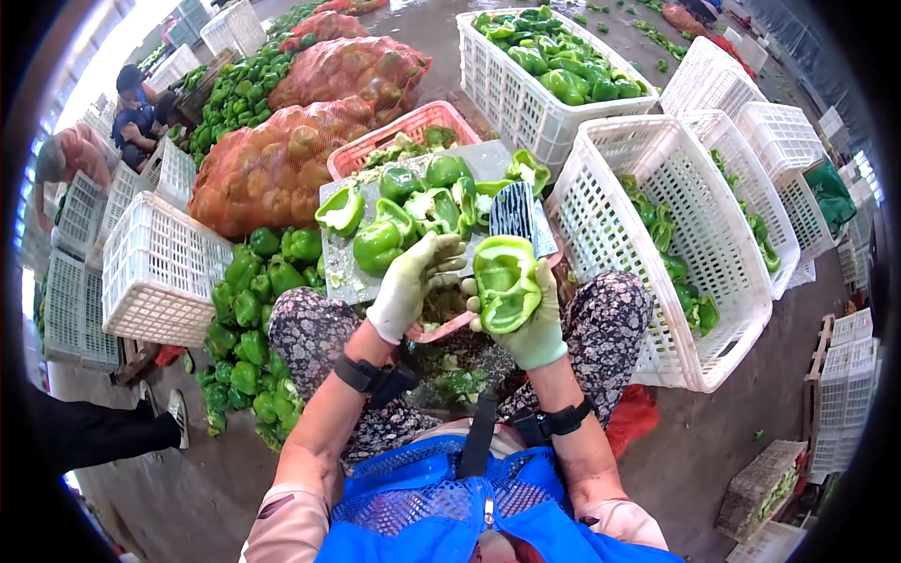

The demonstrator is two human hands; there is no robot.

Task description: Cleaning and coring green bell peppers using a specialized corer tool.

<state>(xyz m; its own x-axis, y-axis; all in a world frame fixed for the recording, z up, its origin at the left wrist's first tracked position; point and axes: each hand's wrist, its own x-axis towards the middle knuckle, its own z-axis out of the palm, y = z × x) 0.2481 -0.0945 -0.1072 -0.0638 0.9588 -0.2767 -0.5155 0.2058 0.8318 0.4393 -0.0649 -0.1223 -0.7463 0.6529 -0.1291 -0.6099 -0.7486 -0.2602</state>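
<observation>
My right hand (531, 310), in a pale glove, holds a cored half of a green bell pepper (505, 283), its hollow side up. My left hand (422, 281), also gloved, is raised just left of it with fingers apart and nothing seen in them. Before me a grey metal board (341, 274) bears whole and cut green peppers (378, 246) and pale scraps. A striped dark-and-white object (512, 211) stands at the board's right side; I cannot tell what it is. Below the board, a pink plastic basket's edge (443, 329) shows between my knees.
An open white plastic crate (676, 352) with some cut peppers stands at right; a full one (507, 112) is beyond. Red mesh sacks (281, 169) and piled peppers (246, 373) lie at left. Co-workers (137, 119) are at far left, and a person's leg (105, 429) is at lower left.
</observation>
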